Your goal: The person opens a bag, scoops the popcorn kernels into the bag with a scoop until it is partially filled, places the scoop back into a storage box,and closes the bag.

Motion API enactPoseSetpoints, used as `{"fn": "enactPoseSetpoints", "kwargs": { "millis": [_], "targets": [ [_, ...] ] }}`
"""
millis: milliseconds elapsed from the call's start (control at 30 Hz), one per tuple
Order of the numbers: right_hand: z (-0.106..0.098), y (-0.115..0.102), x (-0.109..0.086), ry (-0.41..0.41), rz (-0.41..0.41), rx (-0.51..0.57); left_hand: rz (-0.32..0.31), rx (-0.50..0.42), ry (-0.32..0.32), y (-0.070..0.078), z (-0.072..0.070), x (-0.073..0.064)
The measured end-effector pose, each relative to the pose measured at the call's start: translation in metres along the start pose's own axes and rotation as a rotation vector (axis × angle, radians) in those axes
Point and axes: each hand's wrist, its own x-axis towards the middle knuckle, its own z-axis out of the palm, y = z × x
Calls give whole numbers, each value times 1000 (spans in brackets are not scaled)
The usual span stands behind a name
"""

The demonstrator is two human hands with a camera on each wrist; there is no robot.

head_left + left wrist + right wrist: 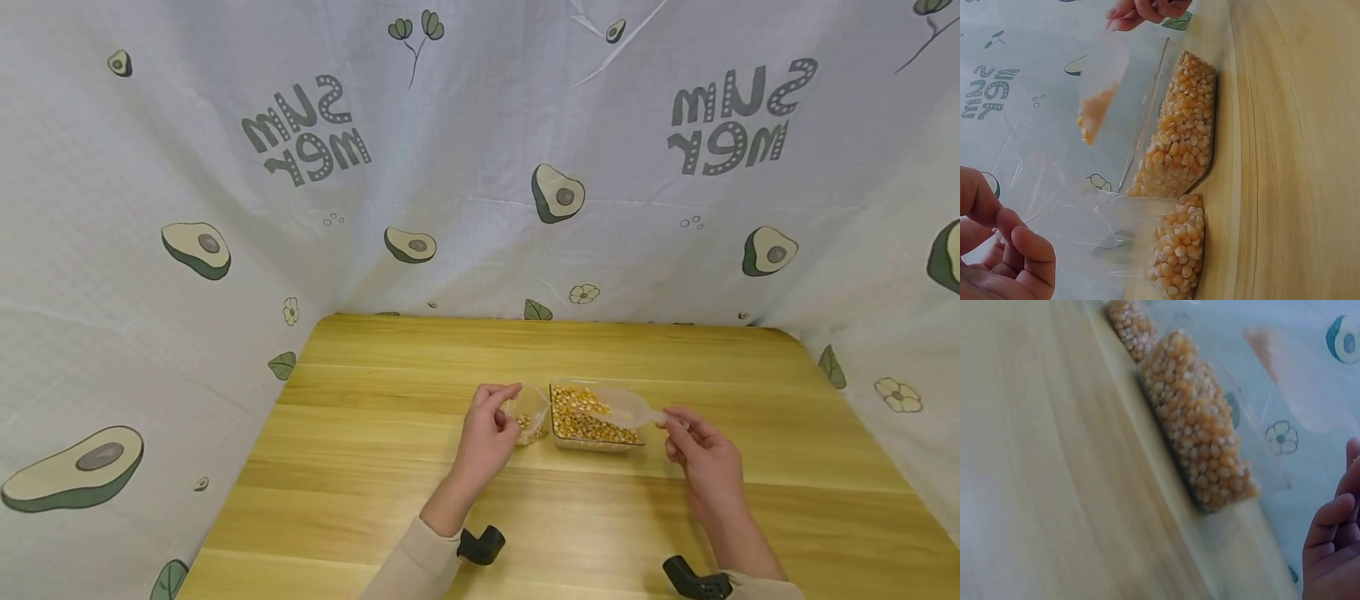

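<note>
My left hand [486, 429] pinches the top edge of a clear plastic bag [1094, 234], which stands on the table with corn kernels [1179, 250] in its bottom. Right beside the bag is a clear rectangular container [600, 446] holding many more yellow kernels [1194, 425]. Over that container my right hand [703, 458] grips the handle of a translucent white scoop [630, 408]. Some kernels lie in the scoop's front end, seen tilted tip-down in the left wrist view. In the right wrist view the scoop [1310, 387] is blurred, and part of the right hand [1335, 531] is cut off.
The wood-grain table [360, 400] runs under everything. Behind it and at the sides hangs a white cloth [465, 150] printed with avocados and lettering. A black wrist device [482, 546] sits at the left sleeve, another black device [697, 579] at the right.
</note>
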Motion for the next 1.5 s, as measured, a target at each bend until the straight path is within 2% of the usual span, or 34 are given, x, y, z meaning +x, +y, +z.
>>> {"fn": "enactPoseSetpoints", "kwargs": {
  "millis": [300, 467, 733, 933, 1300, 1500],
  "targets": [
    [11, -17, -10, -100, -54, 71, -2, -6, 22, -2, 1, -1],
    [20, -26, -16, -111, -80, 53, 1, -9, 15, -3, 1, 0],
    [34, -34, -21, -135, -114, -15, 8, -22, -5, -5, 1, 1],
    [44, -37, -22, -109, -98, -77, 3, -23, -9, -4, 1, 1],
    [57, -39, -21, -75, -96, -247, -6, -21, -7, -5, 2, 2],
    [64, -42, -22, -63, -137, -363, -15, -32, -2, -5, 2, 3]
  ]
}}
